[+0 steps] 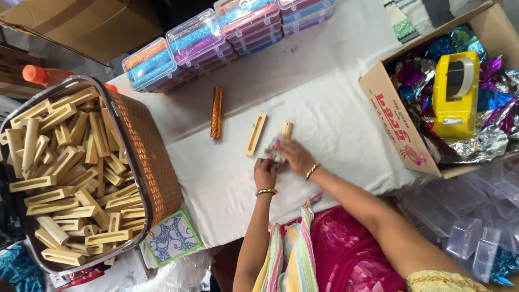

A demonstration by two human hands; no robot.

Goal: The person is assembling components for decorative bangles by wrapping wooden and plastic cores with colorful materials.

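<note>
Both hands mid-table on the white cloth. Left hand pinched on a silver foil; right hand flat, pressing the foil over a wood block. Slotted block just left, gold-wrapped block beyond. Open cloth toward the far edge. Basket of blocks crowds left, foil box right, clear cases behind.

Far left: brown basket heaped with wooden blocks. Far edge: stacked clear boxes. Right: cardboard carton holding yellow tape dispenser.
</note>
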